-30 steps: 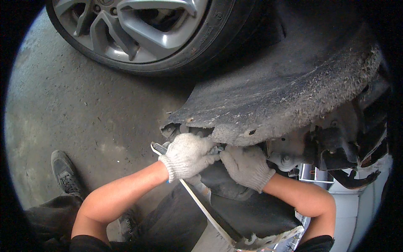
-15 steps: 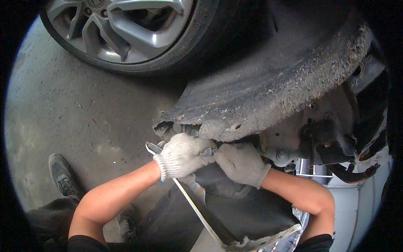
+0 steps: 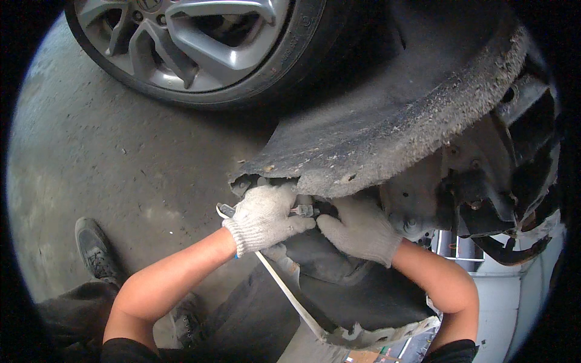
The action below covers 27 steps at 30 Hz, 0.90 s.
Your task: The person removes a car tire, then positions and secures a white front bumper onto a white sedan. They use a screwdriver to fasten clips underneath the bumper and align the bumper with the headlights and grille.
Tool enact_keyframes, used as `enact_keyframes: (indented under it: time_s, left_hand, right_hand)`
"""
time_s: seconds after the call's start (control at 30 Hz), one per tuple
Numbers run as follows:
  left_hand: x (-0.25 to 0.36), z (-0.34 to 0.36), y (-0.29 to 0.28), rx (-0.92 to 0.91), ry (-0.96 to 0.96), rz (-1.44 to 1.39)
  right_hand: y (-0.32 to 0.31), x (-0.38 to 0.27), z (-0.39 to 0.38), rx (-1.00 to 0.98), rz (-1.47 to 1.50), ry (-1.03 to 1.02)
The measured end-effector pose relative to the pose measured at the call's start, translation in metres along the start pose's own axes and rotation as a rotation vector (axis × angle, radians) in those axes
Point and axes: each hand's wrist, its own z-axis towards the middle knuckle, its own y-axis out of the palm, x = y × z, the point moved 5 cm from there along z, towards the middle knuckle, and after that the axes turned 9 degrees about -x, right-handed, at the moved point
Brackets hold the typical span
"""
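My left hand (image 3: 269, 215), in a white knit glove, is closed on a small grey electrical connector (image 3: 305, 210) with thin wires at its left side. Its thumb lies just below the connector. My right hand (image 3: 365, 230), gloved too, curls round the dark right end of the same connector; its fingertips are partly hidden. Both hands work just under the torn lower edge of a dark, dirt-crusted wheel arch liner (image 3: 363, 148). Below them hangs a detached dark body panel (image 3: 363, 302) with a pale, chipped edge, passing under my left wrist.
A car wheel (image 3: 187, 45) with a grey alloy rim stands at the upper left. Dark metal and plastic parts (image 3: 472, 181) of the car are exposed at the right. The concrete floor (image 3: 121, 163) spreads left, with my shoe (image 3: 94, 248) on it.
My right hand has shifted slightly right and its thumb has moved off the connector, so more of the connector shows. The view has moved a little.
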Motion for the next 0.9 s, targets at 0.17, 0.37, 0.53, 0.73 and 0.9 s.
enact_keyframes:
  time_s: [0.17,0.37,0.53,0.73,0.9]
  left_hand:
    - [0.001,-0.005,-0.005,0.115,0.058,0.059]
    - [0.010,-0.009,-0.031,-0.096,0.221,0.104]
    - [0.013,-0.011,-0.027,-0.114,0.235,0.068]
    - [0.018,-0.010,-0.021,0.031,0.287,0.107]
    - [0.019,-0.006,-0.009,-0.141,0.258,0.241]
  right_hand:
    - [0.017,0.013,0.006,-0.162,0.105,-0.019]
    - [0.012,0.010,0.001,-0.166,0.155,0.028]
    - [0.005,0.012,-0.004,-0.079,0.075,0.097]
    - [0.000,0.010,-0.007,-0.002,0.018,0.055]
    - [0.005,0.017,-0.007,-0.075,-0.027,0.134]
